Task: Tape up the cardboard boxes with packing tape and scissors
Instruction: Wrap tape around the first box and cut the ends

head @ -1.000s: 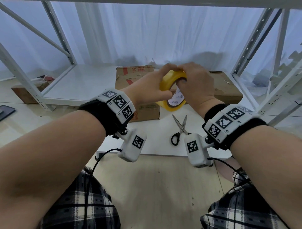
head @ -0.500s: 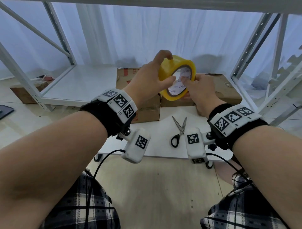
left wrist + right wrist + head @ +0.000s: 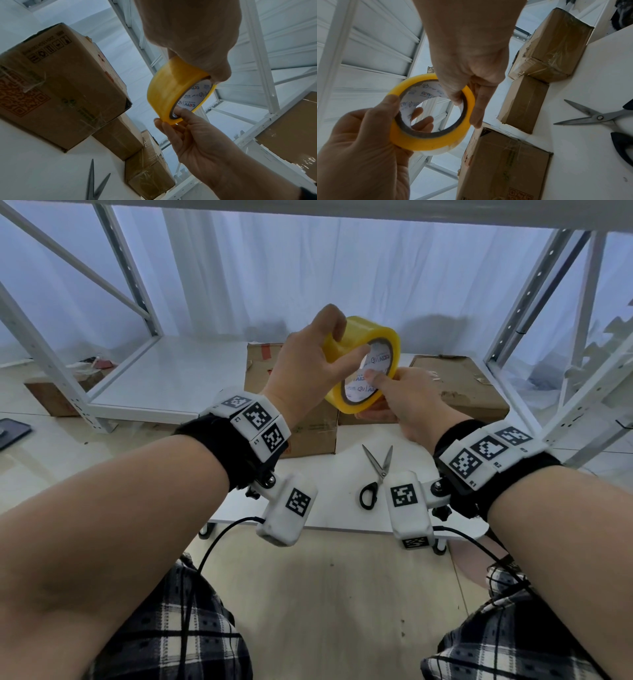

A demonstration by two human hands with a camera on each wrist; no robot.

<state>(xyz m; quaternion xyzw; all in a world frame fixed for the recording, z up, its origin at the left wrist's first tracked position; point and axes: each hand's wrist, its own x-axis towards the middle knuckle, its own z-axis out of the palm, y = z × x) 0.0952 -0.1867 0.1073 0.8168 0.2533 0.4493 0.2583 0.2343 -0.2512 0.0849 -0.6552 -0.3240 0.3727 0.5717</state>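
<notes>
The tape roll (image 3: 361, 364) was lifted and turned; both hands grip it, and the end, probably unfound, may tear.

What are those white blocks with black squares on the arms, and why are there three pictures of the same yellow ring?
No machine here: a person is working with two bare hands. The white blocks are small cameras strapped to each wrist, and a third camera sits on the person's head. So one picture looks down from the head, and the other two look along each hand.

The yellow ring is a roll of packing tape. The left hand grips its top, with the thumb inside the hole. The right hand pinches its lower edge.

On the white table lie scissors, open and untouched, and behind them stand cardboard boxes, waiting to be taped.
</notes>
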